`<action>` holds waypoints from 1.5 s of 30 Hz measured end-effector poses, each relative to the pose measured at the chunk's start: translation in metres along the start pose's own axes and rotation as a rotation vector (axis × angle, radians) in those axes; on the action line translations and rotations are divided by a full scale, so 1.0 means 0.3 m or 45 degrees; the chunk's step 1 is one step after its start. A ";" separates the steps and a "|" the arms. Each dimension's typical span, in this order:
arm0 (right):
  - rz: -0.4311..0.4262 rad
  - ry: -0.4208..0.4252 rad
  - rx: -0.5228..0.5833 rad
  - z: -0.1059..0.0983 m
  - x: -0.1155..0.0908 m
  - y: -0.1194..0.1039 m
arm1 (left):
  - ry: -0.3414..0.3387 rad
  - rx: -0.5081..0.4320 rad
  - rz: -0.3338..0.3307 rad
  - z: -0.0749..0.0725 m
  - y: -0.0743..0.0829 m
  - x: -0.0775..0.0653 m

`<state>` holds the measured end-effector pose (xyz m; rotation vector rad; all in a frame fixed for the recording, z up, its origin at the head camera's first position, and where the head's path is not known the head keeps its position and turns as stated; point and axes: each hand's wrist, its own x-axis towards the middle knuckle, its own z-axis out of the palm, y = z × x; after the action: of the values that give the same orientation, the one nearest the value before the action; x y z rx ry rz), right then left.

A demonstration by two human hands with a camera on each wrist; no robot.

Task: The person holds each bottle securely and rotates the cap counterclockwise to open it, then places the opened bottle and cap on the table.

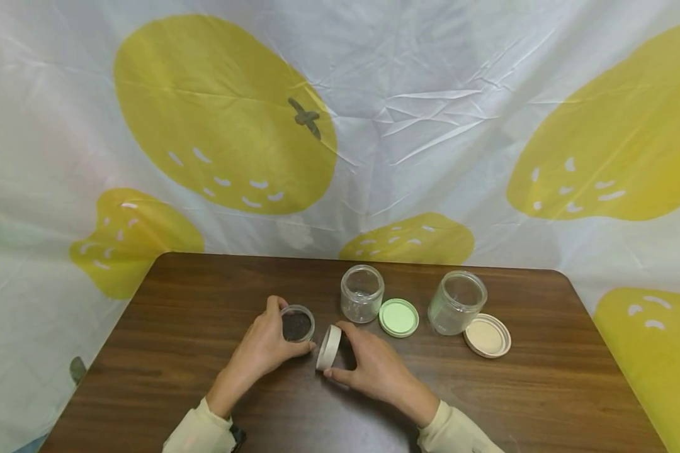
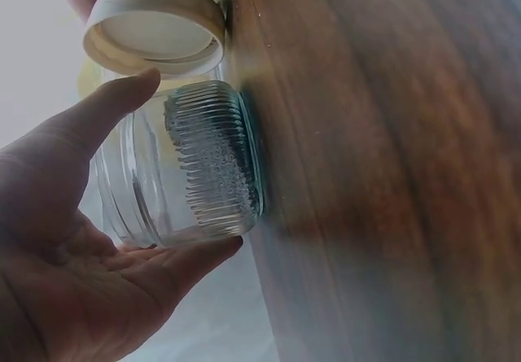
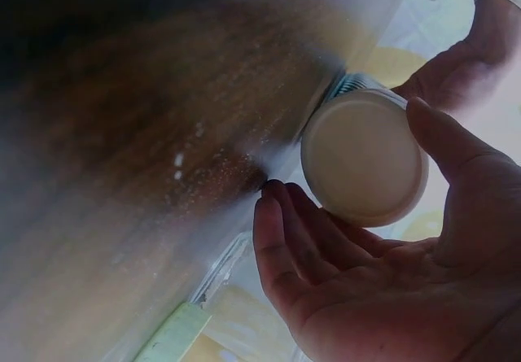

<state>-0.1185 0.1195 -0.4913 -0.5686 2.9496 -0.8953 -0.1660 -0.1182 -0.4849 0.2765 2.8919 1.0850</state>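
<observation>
My left hand (image 1: 262,345) grips a small ribbed glass jar (image 2: 207,163) by its sides, thumb on one side and fingers on the other. The jar stands upright and uncovered on the table, with dark granular contents (image 1: 296,326) inside. Just to its right, my right hand (image 1: 378,370) holds a cream-coloured lid (image 1: 328,348) by the edge, between thumb and fingers. This lid is tilted nearly on edge, its hollow underside facing the jar. The right wrist view shows the lid's flat top (image 3: 366,159), which covers most of the jar there.
Behind my right hand stands an uncovered glass jar (image 1: 362,294), with a pale green lid (image 1: 399,317) beside it. Farther right is a larger uncovered glass jar (image 1: 458,303) and a beige lid (image 1: 487,335). A patterned cloth (image 1: 419,157) hangs behind the wooden table (image 1: 544,390).
</observation>
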 end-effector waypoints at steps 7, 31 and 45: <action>0.002 0.005 -0.024 0.003 0.001 0.000 | 0.017 -0.007 0.011 0.005 0.003 0.001; 0.042 -0.027 -0.155 -0.004 -0.001 0.004 | 0.002 -0.011 0.026 0.005 0.000 0.004; 0.129 -0.037 -0.243 0.004 0.009 0.012 | 0.011 -0.005 0.037 0.006 -0.007 0.003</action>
<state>-0.1220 0.1208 -0.4938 -0.4269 3.0248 -0.5964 -0.1670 -0.1184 -0.4875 0.3155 2.9017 1.0988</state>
